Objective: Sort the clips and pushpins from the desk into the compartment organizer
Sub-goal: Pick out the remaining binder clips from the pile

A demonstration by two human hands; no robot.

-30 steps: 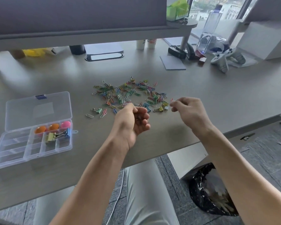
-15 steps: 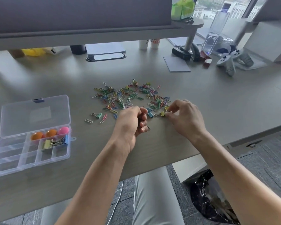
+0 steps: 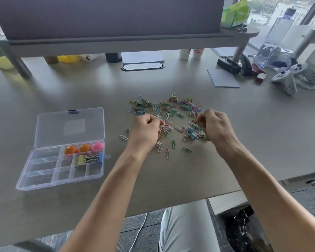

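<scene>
Head view: a loose scatter of coloured paper clips (image 3: 166,110) lies spread on the counter (image 3: 253,124), with a few binder clips (image 3: 191,132) mixed in near its right edge. Well apart to the left sits the clear plastic organizer (image 3: 44,179), lid open and lying back. Its far row holds round orange and pink pushpin heads (image 3: 84,148), and the compartment just in front holds a yellow binder clip (image 3: 82,160); the other compartments look empty.

The left hand (image 3: 145,131) rests at the near left edge of the scatter with its fingers curled in. Pinkish paper clips show right at its fingertips, but whether it grips any I cannot tell. The right hand (image 3: 215,128) is at the right edge, fingers curled and pinched downward among the clips; what it holds, if anything, is hidden.

As for handling, the paper clips are likely very light, thin and stiff wire lying flat on a smooth surface, so they will probably slide rather than lift. A fingertip pinch at one end, or dragging several together into a cupped palm, should suit them best, and they may hook into each other. The binder clips are bulkier and easiest taken by the body or the folded wire handles.
</scene>
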